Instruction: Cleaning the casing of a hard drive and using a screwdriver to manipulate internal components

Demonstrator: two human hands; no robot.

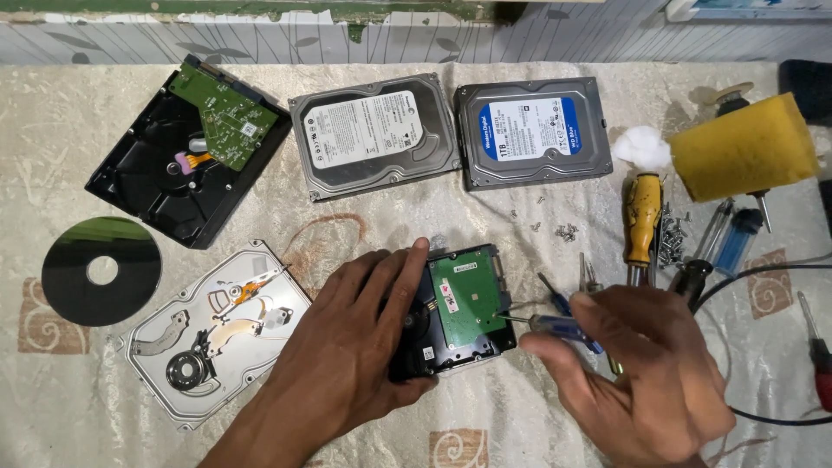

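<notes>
My left hand (360,338) lies flat on the left part of a black hard drive (459,308) that rests upside down with its green circuit board (466,295) facing up. My right hand (637,373) grips a small blue-handled screwdriver (555,327). Its tip touches the right edge of the green board. Another small blue screwdriver (555,299) lies just behind it on the cloth.
An opened silver drive chassis (208,334) and a dark disc platter (101,270) lie at the left. Behind are a black drive with a green board (186,147) and two closed drives (374,134) (533,130). At right: yellow sponge (745,147), cotton, screwdrivers, loose screws (669,238), a black cable.
</notes>
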